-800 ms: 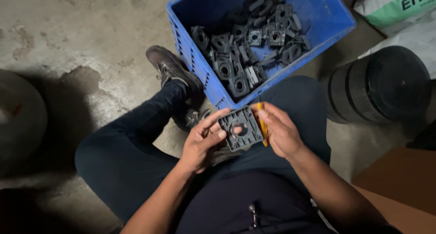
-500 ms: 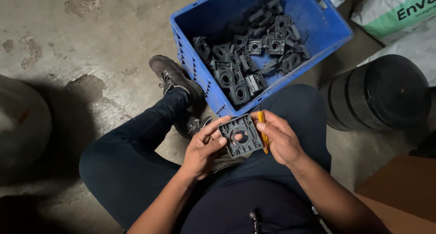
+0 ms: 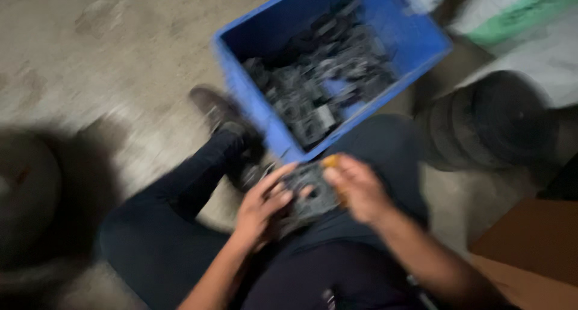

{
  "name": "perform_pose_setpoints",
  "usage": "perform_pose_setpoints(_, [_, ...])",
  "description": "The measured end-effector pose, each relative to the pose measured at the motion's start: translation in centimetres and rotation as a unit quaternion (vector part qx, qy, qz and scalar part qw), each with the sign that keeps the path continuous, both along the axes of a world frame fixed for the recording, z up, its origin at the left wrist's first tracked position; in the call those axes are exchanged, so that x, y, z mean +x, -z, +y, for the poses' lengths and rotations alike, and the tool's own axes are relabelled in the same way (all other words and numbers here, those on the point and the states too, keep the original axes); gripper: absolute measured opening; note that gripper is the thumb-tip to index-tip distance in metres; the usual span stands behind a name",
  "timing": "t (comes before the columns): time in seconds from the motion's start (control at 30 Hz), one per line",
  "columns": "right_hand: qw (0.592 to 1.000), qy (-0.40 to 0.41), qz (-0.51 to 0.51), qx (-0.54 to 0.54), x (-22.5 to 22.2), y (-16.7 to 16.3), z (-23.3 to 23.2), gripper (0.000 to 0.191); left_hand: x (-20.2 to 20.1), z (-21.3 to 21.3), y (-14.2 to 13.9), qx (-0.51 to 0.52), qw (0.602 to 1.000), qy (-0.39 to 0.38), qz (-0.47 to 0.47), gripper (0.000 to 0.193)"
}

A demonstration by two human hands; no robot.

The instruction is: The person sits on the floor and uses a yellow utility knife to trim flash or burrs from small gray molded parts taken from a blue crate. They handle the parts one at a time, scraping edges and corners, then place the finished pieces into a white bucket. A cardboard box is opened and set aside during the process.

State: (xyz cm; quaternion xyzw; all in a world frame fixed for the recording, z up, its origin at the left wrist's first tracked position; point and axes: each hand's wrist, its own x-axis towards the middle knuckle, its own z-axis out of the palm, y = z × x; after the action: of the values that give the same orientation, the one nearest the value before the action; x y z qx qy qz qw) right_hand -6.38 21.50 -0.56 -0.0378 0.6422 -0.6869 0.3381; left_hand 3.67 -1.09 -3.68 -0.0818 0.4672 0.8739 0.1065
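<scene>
**Slip risk over the lap, sacks and bins beyond**

Blur softens the whole view, so fine detail is lost. Nearest the camera, the left hand (image 3: 260, 209) curls its fingers around the left side of a dark grey plastic part (image 3: 308, 192), a flat, squarish moulding with openings in it, held above the person's lap. The right hand (image 3: 356, 188) closes on the part's right edge and also pinches a small orange tool (image 3: 332, 161); whether it is a blade or a stick I cannot tell. In my judgement the danger lies there: both hands crowd one small piece, so a slip of the tool could catch the left fingers, or the part could drop between the knees to the concrete floor (image 3: 108, 51).

Just past the knees stands a blue plastic crate (image 3: 415, 42), tilted in view, heaped with similar dark parts (image 3: 325, 87). A dark shoe (image 3: 218, 110) rests on the floor beside its near corner. To the right sits a black round drum (image 3: 500, 120), with a brown cardboard box (image 3: 530, 250) nearer. Farthest, at the upper right, lies a white sack (image 3: 530, 39) bearing a green band.
</scene>
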Motion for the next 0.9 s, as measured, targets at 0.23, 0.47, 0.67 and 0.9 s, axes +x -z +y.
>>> perform_pose_setpoints(0.23, [0.999,-0.024,0.014,-0.020,-3.4,-0.7,0.5,0.020,-5.7,-1.1,11.9,-0.049,0.992,0.115,-0.016,0.069])
perform_pose_setpoints(0.47, [0.999,-0.025,-0.004,-0.037,-3.2,-2.3,0.1,0.021,-7.3,-2.0,18.4,-0.070,0.987,0.137,0.055,0.067])
perform_pose_setpoints(0.67, [0.999,-0.028,0.009,-0.036,-3.8,-1.8,1.0,0.022,-10.6,1.4,16.6,-0.099,0.981,0.152,0.064,0.060])
perform_pose_setpoints(0.9, [0.995,-0.048,0.049,-0.067,-5.8,5.3,2.0,0.035,-10.5,0.2,13.0,-0.073,0.988,0.132,0.033,0.053])
